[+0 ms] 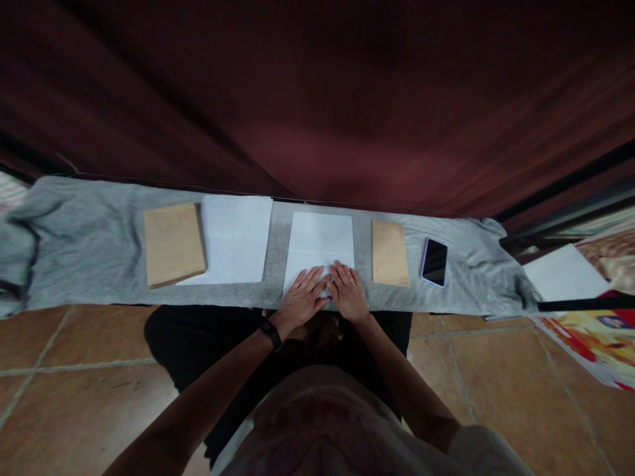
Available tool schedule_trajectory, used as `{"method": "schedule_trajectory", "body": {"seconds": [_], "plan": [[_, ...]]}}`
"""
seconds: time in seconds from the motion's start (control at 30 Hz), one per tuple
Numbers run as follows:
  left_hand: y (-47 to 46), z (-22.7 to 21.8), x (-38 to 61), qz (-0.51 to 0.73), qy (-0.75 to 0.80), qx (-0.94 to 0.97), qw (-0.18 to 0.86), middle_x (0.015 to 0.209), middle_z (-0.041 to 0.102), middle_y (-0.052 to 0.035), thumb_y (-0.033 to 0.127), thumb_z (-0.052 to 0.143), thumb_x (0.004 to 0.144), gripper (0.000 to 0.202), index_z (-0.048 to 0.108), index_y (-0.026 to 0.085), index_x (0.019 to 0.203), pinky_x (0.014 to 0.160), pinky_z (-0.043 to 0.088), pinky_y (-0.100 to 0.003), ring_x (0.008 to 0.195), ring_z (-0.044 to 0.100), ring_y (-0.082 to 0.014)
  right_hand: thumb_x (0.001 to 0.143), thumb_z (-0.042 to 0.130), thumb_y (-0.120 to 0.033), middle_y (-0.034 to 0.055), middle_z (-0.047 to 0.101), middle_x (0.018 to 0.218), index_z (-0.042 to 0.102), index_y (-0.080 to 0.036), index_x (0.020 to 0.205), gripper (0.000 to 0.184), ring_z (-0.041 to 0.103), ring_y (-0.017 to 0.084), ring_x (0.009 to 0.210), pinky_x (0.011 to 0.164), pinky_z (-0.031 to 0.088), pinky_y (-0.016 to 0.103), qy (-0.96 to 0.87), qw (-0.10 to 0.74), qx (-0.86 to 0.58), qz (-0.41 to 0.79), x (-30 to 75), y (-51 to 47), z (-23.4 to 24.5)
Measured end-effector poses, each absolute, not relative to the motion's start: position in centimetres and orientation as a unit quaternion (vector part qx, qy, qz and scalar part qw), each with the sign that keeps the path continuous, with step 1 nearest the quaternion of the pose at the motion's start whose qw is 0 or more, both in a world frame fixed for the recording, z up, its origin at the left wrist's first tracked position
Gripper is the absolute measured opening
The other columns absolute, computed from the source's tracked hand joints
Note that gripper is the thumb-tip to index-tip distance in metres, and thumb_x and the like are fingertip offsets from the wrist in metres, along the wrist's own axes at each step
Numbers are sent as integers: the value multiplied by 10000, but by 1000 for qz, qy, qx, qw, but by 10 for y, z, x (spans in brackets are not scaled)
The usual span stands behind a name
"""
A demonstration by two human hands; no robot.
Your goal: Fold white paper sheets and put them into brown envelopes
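A sheet of white paper [321, 238] lies in front of me on a long, narrow surface covered by a grey cloth [104, 244]. My left hand [302, 294] rests flat on the sheet's near part, fingers stretched out; a dark band is on that wrist. Beside it, my right hand [348, 291] also lies flat on the paper near its right edge, fingers extended. The two hands almost meet at the thumbs. Both cover the sheet's near edge in part. Just right of the sheet is a single brown envelope [390, 253].
To the left sits a stack of brown envelopes [173, 244], overlapping a pile of white paper [235, 238]. A phone [434, 262] lies at the right. Behind the surface hangs a dark red curtain [317, 99]. A colourful printed box [595, 337] stands at the far right, above the tiled floor [476, 370].
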State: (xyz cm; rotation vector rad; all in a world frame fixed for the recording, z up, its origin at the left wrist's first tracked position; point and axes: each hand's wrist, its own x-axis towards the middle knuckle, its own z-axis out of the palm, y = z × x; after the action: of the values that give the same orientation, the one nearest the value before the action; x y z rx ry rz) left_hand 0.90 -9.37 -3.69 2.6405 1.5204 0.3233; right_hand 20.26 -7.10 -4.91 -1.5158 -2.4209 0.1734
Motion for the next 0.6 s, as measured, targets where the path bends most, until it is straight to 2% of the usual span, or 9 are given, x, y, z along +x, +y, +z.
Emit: {"method": "schedule_trajectory", "body": {"seconds": [0.1, 0.33, 0.6], "plan": [[-95, -35, 6, 106, 497, 861, 40, 1686, 352, -107, 483, 462, 1038, 601, 419, 228, 1580, 1307, 209, -489, 1582, 271, -249, 1104, 392, -382, 116, 358, 1672, 415, -151, 1589, 538, 328, 262, 1557, 1284, 250, 477, -838, 137, -526, 44, 210, -73, -48], [-98, -33, 0, 121, 503, 855, 45, 1681, 349, -126, 479, 481, 1035, 606, 423, 224, 1582, 1305, 216, -494, 1576, 284, -256, 1089, 419, -406, 115, 370, 1664, 395, -174, 1605, 566, 388, 293, 1527, 1272, 279, 516, -832, 147, -532, 58, 228, -75, -50], [-100, -32, -7, 118, 510, 851, 41, 1679, 344, -133, 488, 493, 1029, 606, 437, 233, 1575, 1296, 223, -522, 1572, 288, -275, 1090, 396, -380, 124, 388, 1655, 380, -162, 1611, 566, 377, 296, 1533, 1272, 277, 526, -815, 151, -554, 72, 229, -73, -46]]}}
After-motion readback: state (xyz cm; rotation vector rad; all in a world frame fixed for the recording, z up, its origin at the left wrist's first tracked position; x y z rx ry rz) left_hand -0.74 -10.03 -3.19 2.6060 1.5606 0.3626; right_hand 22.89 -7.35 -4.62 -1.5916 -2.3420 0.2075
